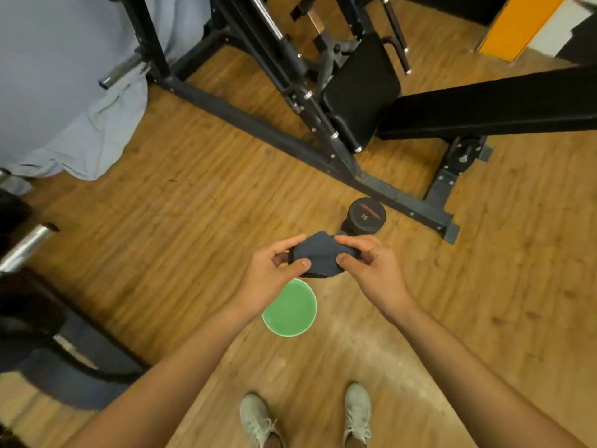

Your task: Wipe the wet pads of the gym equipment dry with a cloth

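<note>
Open floor (168, 227) left and right. Dumbbell (366, 216), green bucket (289, 308) stand mid-floor; frame rail (258, 127) crosses diagonally before seat pad (361, 88); bench pad (484, 105) far right.

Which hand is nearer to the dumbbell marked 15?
Right. The right hand, gripping the dark cloth, sits just below the dumbbell in the view; the left hand grips the cloth's other end, further to the left.

Dark blue-grey cloth (318, 255), green bowl (289, 307), black pads (361, 88), brown wood-grain floor (193, 221).
</note>
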Action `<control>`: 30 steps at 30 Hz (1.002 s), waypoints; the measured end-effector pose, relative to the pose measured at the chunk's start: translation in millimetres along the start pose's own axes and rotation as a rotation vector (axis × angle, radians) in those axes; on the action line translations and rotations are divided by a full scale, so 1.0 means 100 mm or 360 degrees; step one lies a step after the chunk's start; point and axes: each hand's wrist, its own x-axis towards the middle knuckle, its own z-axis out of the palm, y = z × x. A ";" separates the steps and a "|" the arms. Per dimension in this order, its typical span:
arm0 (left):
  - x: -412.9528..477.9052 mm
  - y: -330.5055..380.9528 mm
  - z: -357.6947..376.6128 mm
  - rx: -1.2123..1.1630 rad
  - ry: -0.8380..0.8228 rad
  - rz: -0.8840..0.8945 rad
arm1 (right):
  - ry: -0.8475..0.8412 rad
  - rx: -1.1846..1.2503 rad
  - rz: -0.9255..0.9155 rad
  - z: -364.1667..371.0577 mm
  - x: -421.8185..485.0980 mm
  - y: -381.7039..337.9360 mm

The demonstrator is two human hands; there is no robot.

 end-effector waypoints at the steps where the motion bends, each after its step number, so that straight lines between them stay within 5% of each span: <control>1: 0.15 -0.27 0.01 -0.0015 -0.0001 -0.0040 | -0.0004 -0.0003 0.0028 0.09 0.12 0.29; 16: 1.60 -4.60 0.25 0.0251 0.0075 -0.0277 | -0.0111 -0.0138 0.0441 1.34 0.84 4.66; 30: 1.94 -6.14 0.51 0.0312 0.0173 -0.0226 | -0.0198 0.0056 0.0521 1.97 0.95 6.18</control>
